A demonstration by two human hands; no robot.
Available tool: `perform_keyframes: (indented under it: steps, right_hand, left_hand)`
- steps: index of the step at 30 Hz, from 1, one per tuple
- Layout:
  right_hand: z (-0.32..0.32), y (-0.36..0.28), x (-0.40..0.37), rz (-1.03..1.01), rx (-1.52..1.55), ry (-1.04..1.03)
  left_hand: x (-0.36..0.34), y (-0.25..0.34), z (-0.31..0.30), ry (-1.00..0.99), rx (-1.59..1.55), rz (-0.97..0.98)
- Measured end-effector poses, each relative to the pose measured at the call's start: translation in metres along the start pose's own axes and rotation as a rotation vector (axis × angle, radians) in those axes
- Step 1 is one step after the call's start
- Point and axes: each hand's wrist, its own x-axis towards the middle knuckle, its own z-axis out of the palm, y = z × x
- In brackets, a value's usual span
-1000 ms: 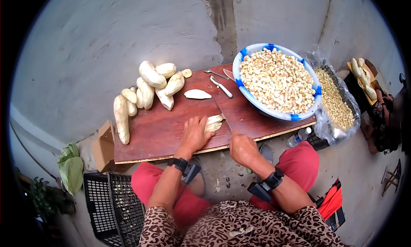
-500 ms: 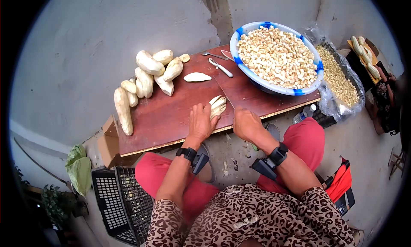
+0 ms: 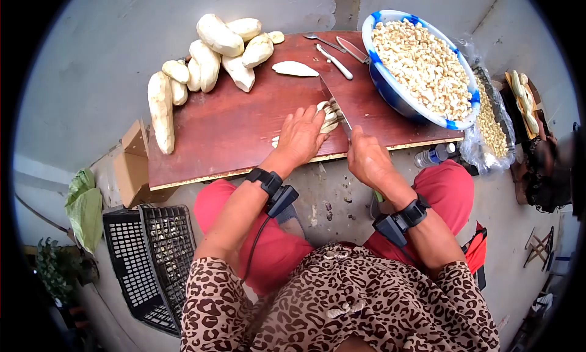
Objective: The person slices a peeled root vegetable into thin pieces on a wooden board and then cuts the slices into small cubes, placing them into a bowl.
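My right hand [image 3: 370,159] grips a knife [image 3: 337,106], its long blade pointing away across the red-brown board, just right of some cut strips of peeled eggplant [image 3: 328,119]. My left hand [image 3: 298,136] presses on those strips from the left, fingers bent over them and partly hiding them. A few small pale pieces lie by its wrist side. Farther up the board [image 3: 226,147] rests one flat eggplant slice [image 3: 295,68]. Whole peeled eggplants [image 3: 220,37] are heaped at the board's left and back.
A blue-and-white basin [image 3: 397,95] of eggplant cubes stands on the right of the board, beside a peeler [image 3: 334,62] and another blade [image 3: 353,50]. Beyond is a plastic-lined crate [image 3: 488,120] of cubes. A water bottle [image 3: 434,155], black crate [image 3: 143,266] and cardboard box [image 3: 135,163] are below.
The view has shifted, so the board sits higher. The knife blade, seen edge-on before, now shows broadside beside the strips. My left hand still holds the strips.
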Motion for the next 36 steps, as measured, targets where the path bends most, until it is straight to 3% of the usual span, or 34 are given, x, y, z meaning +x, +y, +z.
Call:
perform_keyframes:
  steps: [15,36]
  right_hand:
    - [0.013,0.0,0.001,0.105,-0.008,0.066]
    - [0.024,-0.01,0.003,0.094,-0.175,0.104]
  left_hand:
    - [0.004,0.0,0.008,0.083,-0.051,-0.058]
    - [0.006,-0.005,0.014,0.129,-0.164,-0.076]
